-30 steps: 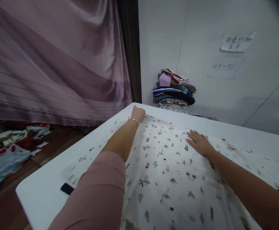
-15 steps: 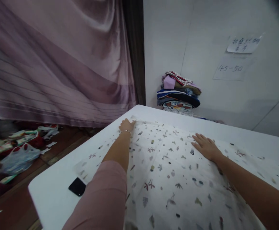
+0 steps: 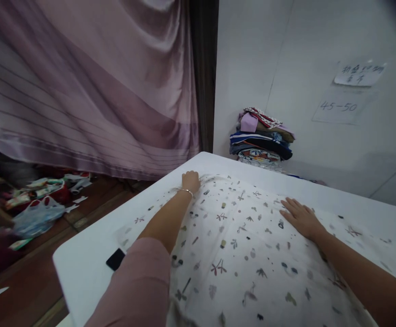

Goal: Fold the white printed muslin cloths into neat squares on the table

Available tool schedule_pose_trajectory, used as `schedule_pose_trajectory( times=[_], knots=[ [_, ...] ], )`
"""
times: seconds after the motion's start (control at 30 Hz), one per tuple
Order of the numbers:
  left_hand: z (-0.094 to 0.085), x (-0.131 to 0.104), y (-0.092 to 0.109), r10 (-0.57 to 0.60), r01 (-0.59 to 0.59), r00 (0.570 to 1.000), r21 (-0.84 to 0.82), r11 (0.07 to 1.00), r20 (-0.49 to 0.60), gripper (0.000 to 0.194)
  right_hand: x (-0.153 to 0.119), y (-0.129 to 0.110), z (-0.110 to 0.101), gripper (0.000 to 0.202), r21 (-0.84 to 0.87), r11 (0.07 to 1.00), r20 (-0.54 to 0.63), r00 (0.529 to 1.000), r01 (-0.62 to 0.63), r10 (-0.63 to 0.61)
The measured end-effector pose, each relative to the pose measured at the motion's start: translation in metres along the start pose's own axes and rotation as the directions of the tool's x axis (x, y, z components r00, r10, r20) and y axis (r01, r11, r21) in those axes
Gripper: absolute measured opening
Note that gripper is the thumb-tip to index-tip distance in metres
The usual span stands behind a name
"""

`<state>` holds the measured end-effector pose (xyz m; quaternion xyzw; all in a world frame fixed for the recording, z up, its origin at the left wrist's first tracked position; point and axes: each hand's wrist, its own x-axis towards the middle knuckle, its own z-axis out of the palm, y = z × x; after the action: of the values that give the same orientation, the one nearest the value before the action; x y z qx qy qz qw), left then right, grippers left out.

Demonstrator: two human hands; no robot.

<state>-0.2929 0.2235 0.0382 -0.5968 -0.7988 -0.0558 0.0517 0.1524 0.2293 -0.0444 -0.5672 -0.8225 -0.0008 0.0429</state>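
Observation:
A thin white cloth printed with small leaves, flowers and animals is spread over the white table. My left hand, with a bracelet at its wrist, is closed on the cloth at its far left part, and small folds run out from the fist. My right hand lies flat on the cloth farther right, fingers spread and pointing to the far edge. The cloth's near part is cut off by the bottom of the view.
A black phone lies at the table's left, partly behind my sleeve. Folded cloths are stacked against the wall beyond the table. A pink curtain hangs at the left, above a plastic bag on the floor.
My left fist has tightened and shifted, pulling the far left part of the cloth into folds. My right hand stays flat on the cloth. The whole view has shifted slightly.

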Motion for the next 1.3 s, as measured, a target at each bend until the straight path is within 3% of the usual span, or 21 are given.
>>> schedule_pose_trajectory(
  times=[0.13, 0.27, 0.33, 0.4, 0.47, 0.53, 0.67, 0.83, 1.03, 1.13, 1.3],
  knots=[
    [0.006, -0.024, -0.003, 0.201, -0.201, 0.977, 0.016, 0.98, -0.074, 0.026, -0.001, -0.002, -0.003, 0.066, -0.004, 1.0, 0.017, 1.0, 0.001, -0.001],
    [0.01, -0.036, -0.005, 0.293, -0.296, 0.952, -0.02, 0.955, -0.083, 0.022, -0.001, -0.003, -0.004, 0.066, -0.001, 1.0, 0.015, 1.0, -0.007, 0.007],
    [0.009, -0.036, -0.003, 0.204, -0.206, 0.978, -0.121, 0.971, -0.03, 0.029, -0.001, -0.003, -0.004, 0.066, 0.004, 1.0, 0.021, 1.0, -0.008, 0.008],
    [0.007, -0.033, 0.0, 0.047, -0.039, 0.998, -0.213, 0.976, 0.036, 0.04, -0.001, -0.002, -0.003, 0.066, 0.005, 1.0, 0.021, 1.0, -0.005, 0.005],
    [0.004, -0.027, 0.001, -0.098, 0.114, 0.992, -0.235, 0.965, 0.078, 0.043, 0.0, -0.002, -0.002, 0.065, 0.002, 1.0, 0.012, 1.0, -0.002, 0.002],
    [0.003, -0.023, 0.003, -0.161, 0.18, 0.981, -0.207, 0.962, 0.103, 0.04, 0.0, -0.002, -0.003, 0.064, -0.002, 1.0, 0.004, 1.0, -0.005, 0.005],
    [0.003, -0.023, 0.008, -0.132, 0.152, 0.984, -0.186, 0.971, 0.119, 0.029, 0.0, -0.002, -0.004, 0.065, 0.015, 1.0, 0.026, 1.0, -0.006, 0.006],
    [-0.011, -0.016, 0.006, -0.03, 0.02, 0.998, -0.177, 0.984, -0.056, 0.021, 0.0, 0.0, -0.002, 0.065, 0.024, 1.0, 0.021, 1.0, -0.005, 0.005],
    [-0.037, 0.023, -0.012, -0.161, 0.085, 0.945, -0.26, 0.962, -0.286, 0.024, 0.0, -0.001, -0.002, 0.063, 0.007, 1.0, 0.008, 1.0, -0.01, 0.01],
    [-0.025, 0.02, 0.001, -0.117, 0.027, 0.939, -0.268, 0.963, -0.324, 0.033, 0.0, -0.003, -0.004, 0.063, 0.0, 1.0, 0.022, 1.0, -0.011, 0.011],
    [0.022, -0.015, 0.031, 0.227, -0.26, 0.952, -0.151, 0.954, -0.204, 0.035, 0.0, -0.004, -0.006, 0.062, -0.003, 1.0, 0.036, 0.999, -0.023, 0.023]
  ],
)
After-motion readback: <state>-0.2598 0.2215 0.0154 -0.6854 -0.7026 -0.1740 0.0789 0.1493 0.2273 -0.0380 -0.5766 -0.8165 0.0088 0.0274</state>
